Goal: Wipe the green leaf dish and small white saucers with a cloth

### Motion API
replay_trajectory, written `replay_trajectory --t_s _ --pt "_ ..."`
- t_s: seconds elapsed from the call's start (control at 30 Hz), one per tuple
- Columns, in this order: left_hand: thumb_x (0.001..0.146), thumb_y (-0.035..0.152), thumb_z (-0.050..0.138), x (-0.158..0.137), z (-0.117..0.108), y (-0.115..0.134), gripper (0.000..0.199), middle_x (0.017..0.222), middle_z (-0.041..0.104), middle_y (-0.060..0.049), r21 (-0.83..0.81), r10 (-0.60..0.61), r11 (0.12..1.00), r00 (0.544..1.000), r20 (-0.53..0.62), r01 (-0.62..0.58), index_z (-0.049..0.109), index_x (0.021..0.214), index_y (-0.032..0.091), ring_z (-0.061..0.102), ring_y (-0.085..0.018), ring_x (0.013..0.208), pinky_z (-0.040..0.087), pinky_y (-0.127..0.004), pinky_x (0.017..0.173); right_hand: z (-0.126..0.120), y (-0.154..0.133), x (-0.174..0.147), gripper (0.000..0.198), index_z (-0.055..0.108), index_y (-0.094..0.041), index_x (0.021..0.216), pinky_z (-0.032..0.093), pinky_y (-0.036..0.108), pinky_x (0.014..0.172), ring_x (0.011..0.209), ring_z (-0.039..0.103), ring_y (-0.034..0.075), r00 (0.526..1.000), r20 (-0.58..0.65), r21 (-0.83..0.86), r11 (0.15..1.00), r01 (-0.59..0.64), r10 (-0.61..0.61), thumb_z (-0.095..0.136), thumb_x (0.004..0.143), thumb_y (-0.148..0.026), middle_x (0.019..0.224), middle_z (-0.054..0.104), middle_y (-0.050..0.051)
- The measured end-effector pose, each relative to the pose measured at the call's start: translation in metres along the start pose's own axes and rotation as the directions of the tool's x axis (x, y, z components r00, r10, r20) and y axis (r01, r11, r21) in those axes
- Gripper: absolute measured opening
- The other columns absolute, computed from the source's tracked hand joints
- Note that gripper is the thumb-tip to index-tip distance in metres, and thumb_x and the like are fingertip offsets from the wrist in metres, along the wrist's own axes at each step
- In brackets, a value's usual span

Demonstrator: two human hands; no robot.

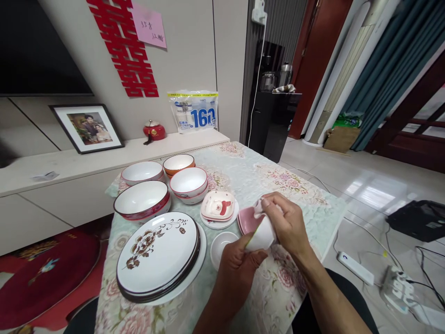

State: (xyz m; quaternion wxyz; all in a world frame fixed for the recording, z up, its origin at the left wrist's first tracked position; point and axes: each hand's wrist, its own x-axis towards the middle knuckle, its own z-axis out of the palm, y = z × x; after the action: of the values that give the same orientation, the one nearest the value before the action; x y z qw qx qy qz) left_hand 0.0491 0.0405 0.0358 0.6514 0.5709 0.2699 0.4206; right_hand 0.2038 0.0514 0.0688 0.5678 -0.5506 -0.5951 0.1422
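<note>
The left hand [239, 260] grasps the green-rimmed white bowl [263, 234] above the table [243, 162], near its near edge; the right hand [288, 223] pinches a tissue [258, 208]. Wiping appears unfinished; plates [158, 253] stand stacked.

The room is bright enough, with soft and rather even light; its source I cannot tell. On the glossy pale tile floor [354, 186], white patches of glare shine strongly. The flat black television screen [38, 51] and the pleated blue-green fabric curtain [392, 69] appear much darker. The back of the left hand [239, 264] is shaded. Near the borders, the wide lens makes upright edges lean outward, and a white patterned object [398, 290] looks smeared. Large blue digits on the clear plastic package [194, 111] are crisp.
</note>
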Motion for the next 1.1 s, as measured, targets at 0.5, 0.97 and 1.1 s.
replay_trajectory --t_s 0.5,0.97,1.1 --pt "0.076 0.052 0.077 0.0 -0.002 -0.013 0.039 0.063 0.057 -0.001 -0.129 -0.031 0.991 0.997 -0.074 0.022 0.076 0.083 0.014 0.051 -0.019 0.069 0.042 -0.033 0.069 0.001 0.019 0.009 0.027 0.072 -0.02 0.083 0.05 0.032 0.071 0.074 0.066 0.021 0.96 -0.096 0.353 0.911 -0.214 0.263 0.06 0.092 -0.043 0.083 0.074 0.005" --pt "0.081 0.04 0.073 0.001 -0.002 0.005 0.029 0.078 0.065 -0.002 -0.094 -0.075 0.992 0.995 0.064 0.081 0.075 0.096 0.015 0.052 -0.017 0.073 0.039 -0.028 0.068 -0.018 -0.013 -0.002 0.014 0.07 -0.023 0.081 0.044 0.03 0.062 0.063 0.059 0.016 0.971 0.082 -0.127 0.964 0.232 -0.223 0.062 0.091 -0.027 0.07 0.066 0.0" --pt "0.085 0.039 0.071 -0.002 -0.002 0.003 0.025 0.072 0.064 0.0 -0.053 -0.033 0.998 0.999 0.018 0.034 0.077 0.093 0.016 0.05 -0.015 0.069 0.036 -0.026 0.065 -0.015 -0.018 -0.003 0.017 0.07 -0.022 0.08 0.044 0.029 0.058 0.062 0.06 0.017 0.992 0.001 0.046 0.991 0.126 -0.126 0.061 0.092 -0.031 0.07 0.067 0.001"
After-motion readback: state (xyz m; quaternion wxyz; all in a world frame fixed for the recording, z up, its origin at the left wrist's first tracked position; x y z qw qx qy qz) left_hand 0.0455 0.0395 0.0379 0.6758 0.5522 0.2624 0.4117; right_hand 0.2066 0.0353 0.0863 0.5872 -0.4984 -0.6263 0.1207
